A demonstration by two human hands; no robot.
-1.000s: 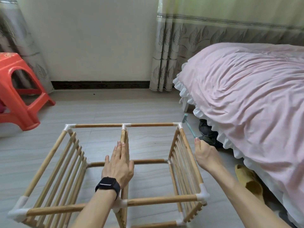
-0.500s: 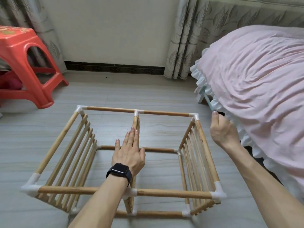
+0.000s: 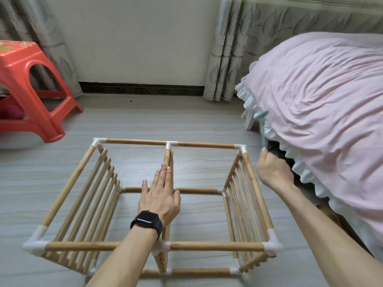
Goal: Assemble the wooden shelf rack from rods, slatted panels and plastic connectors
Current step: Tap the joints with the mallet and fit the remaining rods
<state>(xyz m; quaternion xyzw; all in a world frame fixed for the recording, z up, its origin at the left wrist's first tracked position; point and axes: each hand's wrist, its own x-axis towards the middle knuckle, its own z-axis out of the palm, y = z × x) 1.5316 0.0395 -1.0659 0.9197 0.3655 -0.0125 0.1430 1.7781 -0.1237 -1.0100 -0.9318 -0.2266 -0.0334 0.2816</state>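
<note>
The wooden shelf rack (image 3: pixel 215 246) lay on the floor (image 3: pixel 186 125), close to the near edge of the view and just left of the bed (image 3: pixel 321 121). Its long axis ran left to right, and its open frame faced up. Three slatted panels stood on edge inside it, each running from the near side to the far side. The left panel (image 3: pixel 89 204) and the right panel (image 3: pixel 242 204) closed the two ends, and the middle panel (image 3: pixel 168 156) split the frame into two bays. White plastic connectors, such as the one at the near left corner (image 3: pixel 34 244), joined the rods at every corner and at the middle of the long rods.

The left hand (image 3: pixel 159 195) rested palm down on the top rail of the middle panel. Its fingers (image 3: pixel 163 172) were straight and close together and pointed away towards the far rod, with the thumb spread to the right. A black smartwatch (image 3: pixel 147 223) sat on that wrist.

The right hand (image 3: pixel 271 170) hung in the air just outside the rack's far right corner, between the rack and the frilled edge of the bed. Its fingers were curled into a fist round the handle of a teal hammer (image 3: pixel 262 125). The hammer was blurred and stood up from the hand, with its head on top against the pink bedcover.

A red plastic stool (image 3: pixel 31 90) stood on the floor at the far left, well apart from the rack. Patterned curtains (image 3: pixel 228 48) hung against the wall behind.
</note>
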